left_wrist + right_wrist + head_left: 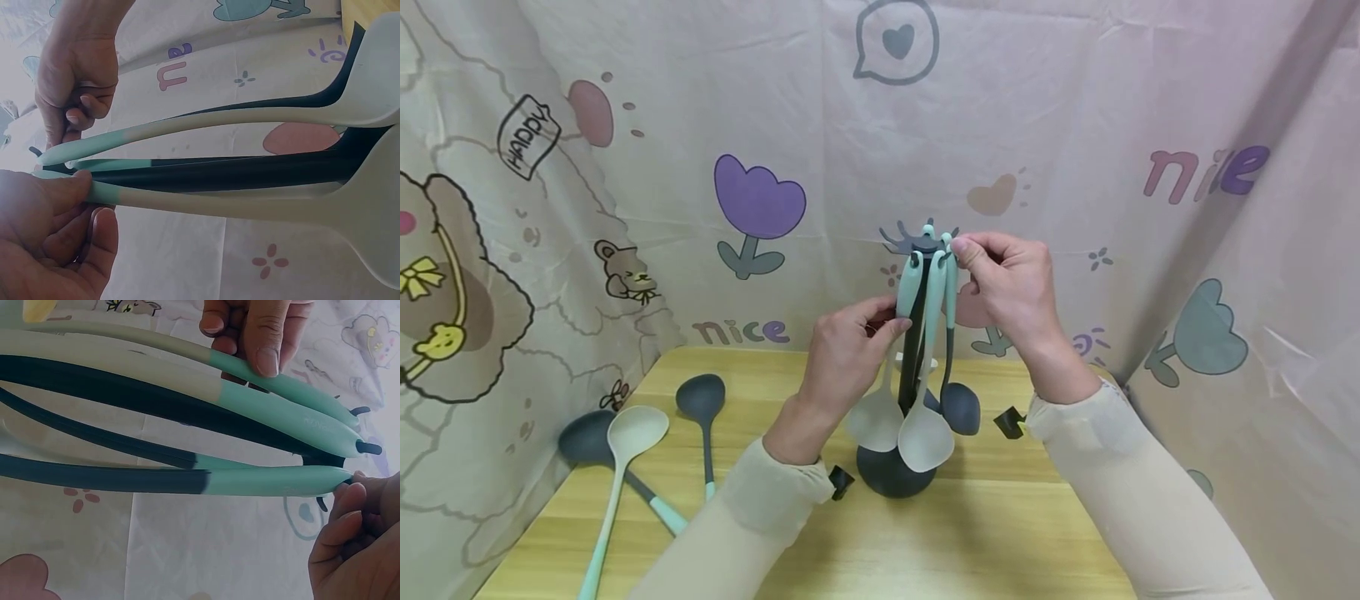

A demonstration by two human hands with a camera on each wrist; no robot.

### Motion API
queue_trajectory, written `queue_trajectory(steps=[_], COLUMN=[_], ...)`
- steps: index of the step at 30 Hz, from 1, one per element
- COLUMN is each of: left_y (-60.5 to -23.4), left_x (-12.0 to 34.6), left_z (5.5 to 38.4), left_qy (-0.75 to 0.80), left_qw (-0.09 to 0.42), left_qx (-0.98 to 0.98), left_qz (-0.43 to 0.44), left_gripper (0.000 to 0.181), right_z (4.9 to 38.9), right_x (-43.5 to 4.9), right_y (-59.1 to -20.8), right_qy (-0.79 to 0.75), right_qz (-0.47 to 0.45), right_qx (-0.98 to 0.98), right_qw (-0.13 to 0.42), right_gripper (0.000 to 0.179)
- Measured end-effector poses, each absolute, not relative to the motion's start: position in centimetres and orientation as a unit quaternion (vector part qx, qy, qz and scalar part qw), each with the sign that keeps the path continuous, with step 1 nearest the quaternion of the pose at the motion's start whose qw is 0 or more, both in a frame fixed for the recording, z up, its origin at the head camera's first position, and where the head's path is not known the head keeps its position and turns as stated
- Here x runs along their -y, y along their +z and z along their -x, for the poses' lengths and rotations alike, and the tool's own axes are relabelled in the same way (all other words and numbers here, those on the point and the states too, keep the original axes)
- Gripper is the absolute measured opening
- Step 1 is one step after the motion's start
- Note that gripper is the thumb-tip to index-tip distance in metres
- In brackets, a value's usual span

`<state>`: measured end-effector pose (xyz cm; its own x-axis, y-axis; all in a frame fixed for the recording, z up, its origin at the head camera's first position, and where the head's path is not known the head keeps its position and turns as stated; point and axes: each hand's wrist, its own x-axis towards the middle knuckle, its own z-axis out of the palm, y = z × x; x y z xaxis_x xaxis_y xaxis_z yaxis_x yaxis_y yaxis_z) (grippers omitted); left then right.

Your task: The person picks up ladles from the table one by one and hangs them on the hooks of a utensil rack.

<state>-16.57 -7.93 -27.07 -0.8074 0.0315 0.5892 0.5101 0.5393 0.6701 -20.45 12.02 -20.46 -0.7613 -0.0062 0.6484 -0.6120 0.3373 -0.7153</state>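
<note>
A black utensil stand (895, 475) with hooks at its top bears several kitchen utensils with mint handles. My left hand (850, 346) pinches the mint handle of the left cream, broad-headed utensil (876, 423), thumb in front; its exact kind is unclear. At the top right, my right hand (1018, 279) pinches the handle end of a dark ladle (961, 408) beside its hook. Between the two hangs a cream spoon (925, 442), touched by neither hand. In the right wrist view, the dark ladle's mint handle (275, 481) meets the fingertips at its tip. Another utensil behind is mostly hidden.
On the left of the wooden table (1000, 533) lie a cream ladle (636, 429), a dark ladle (587, 437) under it and another dark ladle (702, 396). My left sleeve covers some handle ends. A printed curtain (850, 125) hangs close behind the table.
</note>
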Motion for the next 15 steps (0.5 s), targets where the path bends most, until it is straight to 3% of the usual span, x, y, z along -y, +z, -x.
queue_trajectory(steps=[8,15], left_y=[-27.1,-27.7], left_x=[8.1,9.1], left_z=[16.6,16.1], left_qy=[-0.444,-0.442], left_qw=[0.265,0.235], left_qx=[0.838,0.851], left_qz=[0.174,0.156], left_gripper=[0.024,0.027], right_z=[20.3,20.2], right_x=[-12.3,-12.0], right_y=[-20.3,-20.2], right_qy=[0.542,0.539], right_qz=[-0.188,-0.183], right_qx=[0.771,0.772], right_qw=[0.277,0.282], right_gripper=[0.025,0.025])
